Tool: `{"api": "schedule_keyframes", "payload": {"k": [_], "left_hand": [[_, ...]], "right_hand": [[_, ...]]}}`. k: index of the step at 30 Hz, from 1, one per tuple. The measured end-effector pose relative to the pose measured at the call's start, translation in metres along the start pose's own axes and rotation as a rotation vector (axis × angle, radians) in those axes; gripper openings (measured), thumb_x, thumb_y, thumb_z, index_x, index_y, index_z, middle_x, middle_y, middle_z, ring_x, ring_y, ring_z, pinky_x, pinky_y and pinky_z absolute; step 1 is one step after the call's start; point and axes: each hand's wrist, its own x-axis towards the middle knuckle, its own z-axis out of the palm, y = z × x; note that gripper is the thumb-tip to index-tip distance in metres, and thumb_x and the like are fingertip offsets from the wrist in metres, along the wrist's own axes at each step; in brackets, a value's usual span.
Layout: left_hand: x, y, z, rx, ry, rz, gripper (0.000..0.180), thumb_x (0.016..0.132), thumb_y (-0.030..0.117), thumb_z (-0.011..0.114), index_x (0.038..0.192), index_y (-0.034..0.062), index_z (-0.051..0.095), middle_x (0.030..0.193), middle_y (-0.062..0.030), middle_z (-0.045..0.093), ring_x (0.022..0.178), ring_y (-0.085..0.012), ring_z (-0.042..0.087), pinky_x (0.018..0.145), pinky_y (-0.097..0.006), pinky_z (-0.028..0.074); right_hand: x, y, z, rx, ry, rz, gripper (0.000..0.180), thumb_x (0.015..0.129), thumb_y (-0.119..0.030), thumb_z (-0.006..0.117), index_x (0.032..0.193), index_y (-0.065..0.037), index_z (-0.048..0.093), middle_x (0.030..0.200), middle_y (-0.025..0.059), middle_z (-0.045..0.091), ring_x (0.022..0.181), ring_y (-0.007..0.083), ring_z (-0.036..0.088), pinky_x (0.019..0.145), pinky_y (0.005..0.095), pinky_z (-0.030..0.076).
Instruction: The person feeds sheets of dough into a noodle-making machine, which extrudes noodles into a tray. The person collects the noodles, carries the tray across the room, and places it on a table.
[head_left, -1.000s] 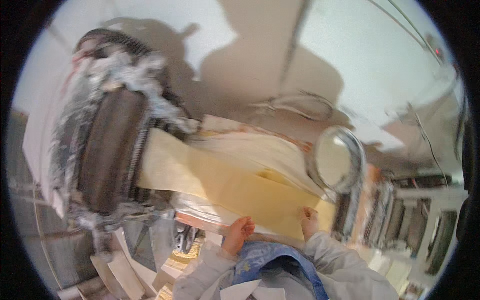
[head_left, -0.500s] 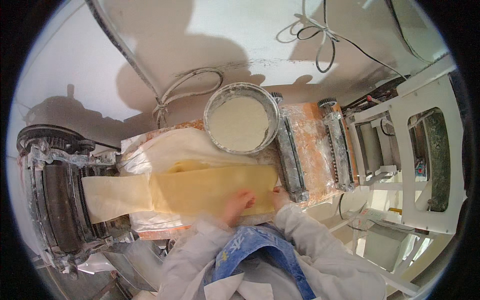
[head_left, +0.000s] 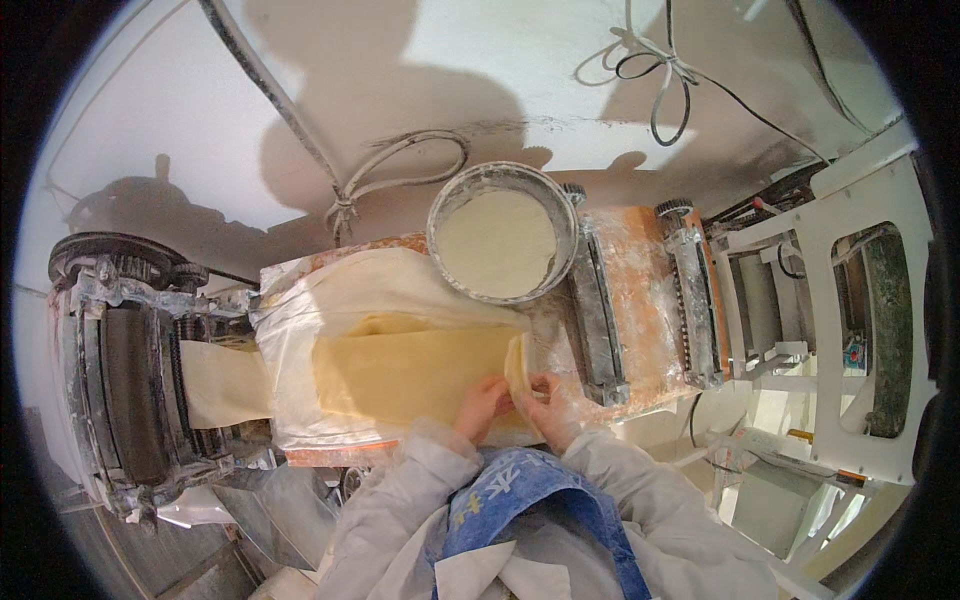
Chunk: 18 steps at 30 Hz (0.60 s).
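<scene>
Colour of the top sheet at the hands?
The sheet is pale yellow; best seen in the head view.

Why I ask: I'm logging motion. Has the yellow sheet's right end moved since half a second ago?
Yes, left: the yellow sheet's right end now sits farther from the nearest dark bar.

A head-worn fisheye looks down from close above onto the yellow sheet (head_left: pixel 410 372) and bench (head_left: pixel 645 305).
</scene>
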Motion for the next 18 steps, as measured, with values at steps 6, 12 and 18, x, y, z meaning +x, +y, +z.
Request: {"api": "schedule_keyframes", "payload": {"k": [6, 12, 18], "left_hand": [[-0.02, 0.005, -0.008, -0.163, -0.047, 0.08, 0.021, 0.085, 0.015, 0.044, 0.098, 0.0009, 0.052, 0.092, -0.0069, 0.056, 0.082, -0.016, 0.055, 0.073, -0.03, 0.046], [-0.07, 0.049, -0.063, -0.314, 0.007, 0.253, 0.024, 0.086, 0.014, 0.042, 0.104, 0.0002, 0.049, 0.099, -0.0071, 0.057, 0.088, -0.0176, 0.055, 0.078, -0.029, 0.045], [-0.083, 0.05, -0.021, -0.073, 0.087, 0.219, 0.025, 0.084, 0.017, 0.044, 0.103, 0.001, 0.05, 0.095, -0.0074, 0.056, 0.084, -0.0154, 0.055, 0.075, -0.028, 0.045]], "right_hand": [[0.026, 0.021, -0.014, -0.098, -0.045, 0.005, 0.044, 0.072, -0.007, 0.054, 0.113, -0.001, 0.038, 0.093, 0.0102, 0.052, 0.086, 0.0217, 0.051, 0.075, 0.0311, 0.042], [0.02, -0.021, -0.027, -0.671, 0.352, -0.449, 0.039, 0.071, -0.002, 0.049, 0.11, -0.001, 0.041, 0.091, 0.0107, 0.052, 0.085, 0.022, 0.049, 0.075, 0.0332, 0.041], [-0.003, -0.065, 0.031, -0.301, -0.34, -0.269, 0.029, 0.077, -0.023, 0.054, 0.096, -0.001, 0.054, 0.091, 0.0137, 0.054, 0.083, 0.0228, 0.052, 0.074, 0.0308, 0.04]]}}
